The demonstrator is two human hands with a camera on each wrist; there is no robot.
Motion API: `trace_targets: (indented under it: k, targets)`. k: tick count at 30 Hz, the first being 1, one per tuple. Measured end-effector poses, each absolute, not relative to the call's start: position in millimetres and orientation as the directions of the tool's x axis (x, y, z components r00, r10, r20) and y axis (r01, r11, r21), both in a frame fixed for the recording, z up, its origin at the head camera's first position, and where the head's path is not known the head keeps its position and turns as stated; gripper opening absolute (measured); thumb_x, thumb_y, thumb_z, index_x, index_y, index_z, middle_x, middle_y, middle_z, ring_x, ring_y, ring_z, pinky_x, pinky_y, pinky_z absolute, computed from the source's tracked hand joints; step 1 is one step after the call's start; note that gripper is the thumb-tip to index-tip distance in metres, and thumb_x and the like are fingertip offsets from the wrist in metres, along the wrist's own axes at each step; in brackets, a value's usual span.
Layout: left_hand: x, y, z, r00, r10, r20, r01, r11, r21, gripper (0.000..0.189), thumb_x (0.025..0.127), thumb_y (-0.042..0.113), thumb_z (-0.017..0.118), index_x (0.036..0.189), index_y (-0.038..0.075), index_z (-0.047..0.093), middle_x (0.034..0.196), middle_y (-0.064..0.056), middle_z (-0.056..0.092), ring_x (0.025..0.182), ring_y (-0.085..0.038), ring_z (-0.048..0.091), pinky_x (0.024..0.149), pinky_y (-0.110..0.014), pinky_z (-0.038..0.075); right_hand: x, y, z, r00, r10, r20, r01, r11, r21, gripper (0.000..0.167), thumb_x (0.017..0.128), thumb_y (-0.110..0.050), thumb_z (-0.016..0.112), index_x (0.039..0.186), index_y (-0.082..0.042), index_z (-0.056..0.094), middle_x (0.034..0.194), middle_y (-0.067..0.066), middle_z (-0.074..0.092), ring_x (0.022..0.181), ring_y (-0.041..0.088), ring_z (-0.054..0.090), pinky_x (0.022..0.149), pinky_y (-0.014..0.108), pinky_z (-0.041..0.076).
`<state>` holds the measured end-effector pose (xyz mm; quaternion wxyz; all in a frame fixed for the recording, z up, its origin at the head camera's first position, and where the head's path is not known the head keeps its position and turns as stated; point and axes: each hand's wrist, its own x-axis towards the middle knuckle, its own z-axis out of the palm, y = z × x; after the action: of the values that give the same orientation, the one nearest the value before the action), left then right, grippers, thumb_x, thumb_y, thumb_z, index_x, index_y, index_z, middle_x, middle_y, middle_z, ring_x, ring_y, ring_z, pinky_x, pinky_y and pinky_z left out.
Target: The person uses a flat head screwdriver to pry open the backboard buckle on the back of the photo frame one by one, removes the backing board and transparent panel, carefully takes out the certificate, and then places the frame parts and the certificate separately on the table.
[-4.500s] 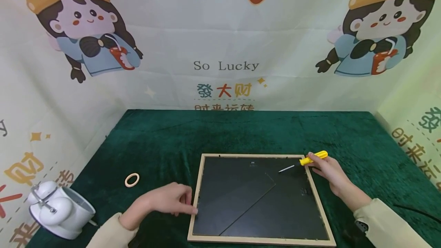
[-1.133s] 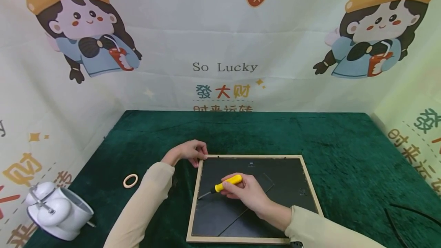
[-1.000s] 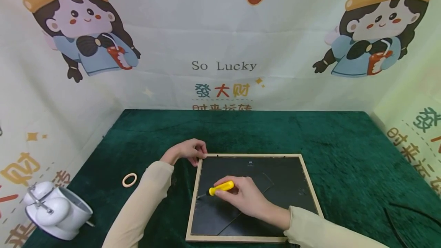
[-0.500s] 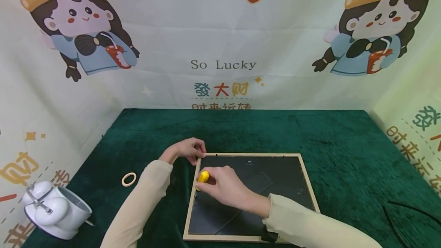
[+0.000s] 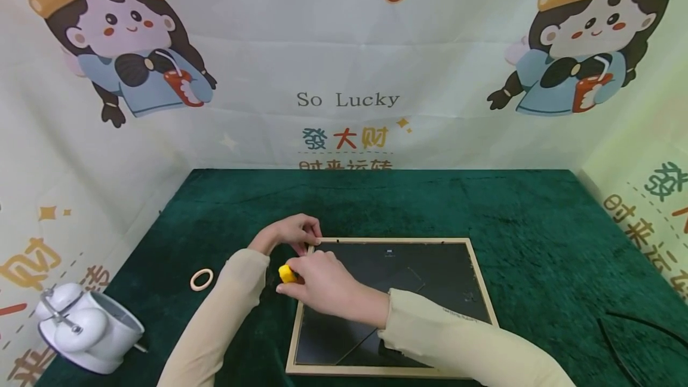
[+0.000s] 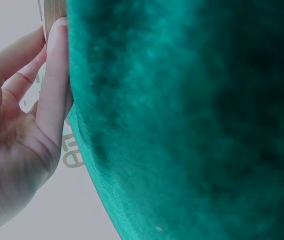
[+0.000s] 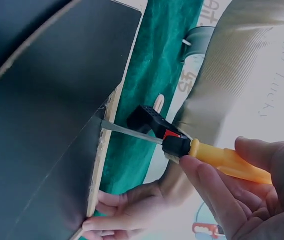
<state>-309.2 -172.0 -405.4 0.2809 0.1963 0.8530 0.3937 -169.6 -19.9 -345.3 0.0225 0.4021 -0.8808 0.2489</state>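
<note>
The right hand has crossed to the left side of the wooden frame; about four seconds ago it was by the far right corner. Its thumb and fingers are curled around the yellow handle of the screwdriver, pinching it. A second ago the shaft slanted over the black panel with the handle to the right — now the handle leans out past the left edge, and the right wrist view shows the flat tip touching the seam where panel meets frame.

The left hand pinches the far left corner of the frame between thumb and fingers, just as it did half a second ago; earlier still it was lower down the left edge. In the left wrist view its thumb lies against the wood, the other fingers slightly apart.

The frame lies flat, panel up, on the green cloth, hardly shifted. To its left the pale ring and the white clock stay in their places — a black cord lies to its right.
</note>
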Motion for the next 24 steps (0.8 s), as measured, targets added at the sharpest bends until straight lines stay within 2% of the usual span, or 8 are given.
trace_targets:
  k: [5, 10, 12, 17, 20, 24]
  targets:
    - [-308.5, -172.0, -405.8, -0.767, 0.557, -0.319, 0.117, 0.610, 0.784, 0.005, 0.086, 0.005, 0.056, 0.087, 0.000, 0.055, 0.074, -0.011, 0.053, 0.054, -0.017, 0.056, 0.058, -0.032, 0.051, -167.7, -22.4, -346.4, -0.670, -0.705, 0.233, -0.723, 0.549, -0.419, 0.023, 0.084, -0.030, 0.060, 0.090, -0.008, 0.063, 0.056, -0.011, 0.043, 0.042, 0.002, 0.038, 0.045, 0.012, 0.033]
    - [-307.9, -172.0, -405.6, -0.773, 0.546, -0.322, 0.108, 0.615, 0.781, 0.006, 0.086, 0.005, 0.056, 0.087, -0.001, 0.055, 0.072, -0.011, 0.054, 0.052, -0.016, 0.056, 0.057, -0.031, 0.051, -172.6, -5.6, -356.1, -0.708, -0.658, 0.256, -0.664, 0.499, -0.557, 0.018, 0.083, -0.029, 0.061, 0.078, -0.011, 0.060, 0.053, -0.009, 0.045, 0.043, 0.002, 0.041, 0.046, 0.015, 0.036]
    - [-308.0, -171.8, -406.0, -0.777, 0.536, -0.329, 0.096, 0.619, 0.780, 0.006, 0.086, 0.005, 0.056, 0.087, -0.001, 0.055, 0.071, -0.011, 0.054, 0.051, -0.016, 0.056, 0.055, -0.031, 0.051, -175.8, 6.3, -363.0, -0.738, -0.629, 0.244, -0.603, 0.452, -0.658, 0.017, 0.084, -0.028, 0.061, 0.078, -0.012, 0.060, 0.058, -0.010, 0.050, 0.048, 0.003, 0.045, 0.048, 0.016, 0.039]
    - [-307.5, -171.6, -407.4, -0.785, 0.512, -0.350, 0.065, 0.630, 0.774, 0.007, 0.086, 0.006, 0.057, 0.088, 0.000, 0.055, 0.072, -0.011, 0.053, 0.051, -0.017, 0.056, 0.054, -0.031, 0.051, -179.2, 34.8, -383.4, -0.813, -0.566, 0.135, -0.369, 0.322, -0.872, 0.018, 0.086, -0.024, 0.059, 0.095, -0.009, 0.063, 0.079, -0.007, 0.061, 0.067, 0.013, 0.059, 0.061, 0.021, 0.048]
    - [-307.5, -171.1, -407.3, -0.788, 0.505, -0.352, 0.063, 0.635, 0.770, 0.007, 0.086, 0.007, 0.057, 0.088, 0.000, 0.055, 0.073, -0.012, 0.053, 0.051, -0.017, 0.056, 0.055, -0.031, 0.051, -177.3, 45.1, -390.5, -0.834, -0.543, 0.097, -0.286, 0.276, -0.918, 0.020, 0.085, -0.021, 0.059, 0.099, -0.007, 0.063, 0.086, -0.003, 0.063, 0.073, 0.020, 0.061, 0.064, 0.024, 0.049]
    - [-307.9, -170.0, -407.3, -0.789, 0.507, -0.346, 0.066, 0.630, 0.774, 0.008, 0.086, 0.007, 0.057, 0.089, 0.000, 0.055, 0.073, -0.012, 0.053, 0.052, -0.017, 0.056, 0.055, -0.031, 0.051, -173.9, 48.7, -393.1, -0.846, -0.522, 0.106, -0.267, 0.243, -0.932, 0.021, 0.084, -0.019, 0.061, 0.101, -0.006, 0.062, 0.088, -0.001, 0.063, 0.074, 0.021, 0.061, 0.064, 0.023, 0.049]
